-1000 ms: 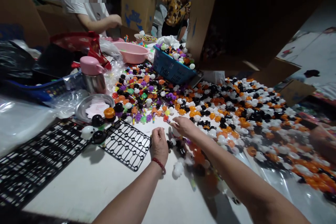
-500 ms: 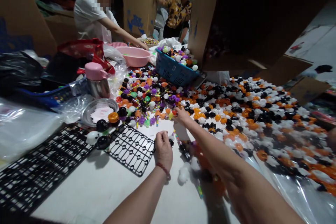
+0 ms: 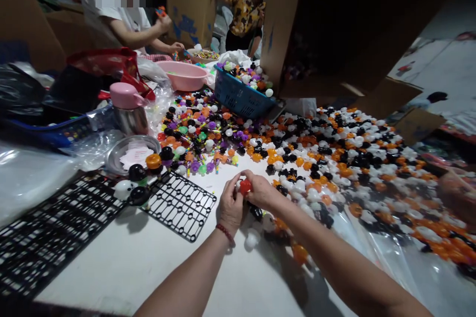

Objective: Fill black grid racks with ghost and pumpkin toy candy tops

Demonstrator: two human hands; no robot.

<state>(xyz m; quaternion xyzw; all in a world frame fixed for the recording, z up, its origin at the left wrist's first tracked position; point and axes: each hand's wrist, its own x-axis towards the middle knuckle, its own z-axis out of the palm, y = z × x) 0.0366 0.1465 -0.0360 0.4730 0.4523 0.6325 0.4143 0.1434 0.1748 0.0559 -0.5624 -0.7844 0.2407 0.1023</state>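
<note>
My left hand and my right hand meet over the white table. Between their fingertips shows a small red plastic piece, pinched by my right hand. My left fingers are closed beside it; a bit of white shows there, but what they grip is mostly hidden. Just below my hands lie white plastic figures and an orange pumpkin-like piece, partly under my right forearm. Left of my hands is a black plastic grid, with black, white and orange figures at its left edge.
Heaped small figures cover the right side. Behind are a blue basket, a pink basin and a large cardboard box. A metal bowl and pink-lidded flask stand left. Two people work opposite.
My right hand has come back from the figure pile with the red piece and met my left hand. The person in white has raised a hand holding something orange.
</note>
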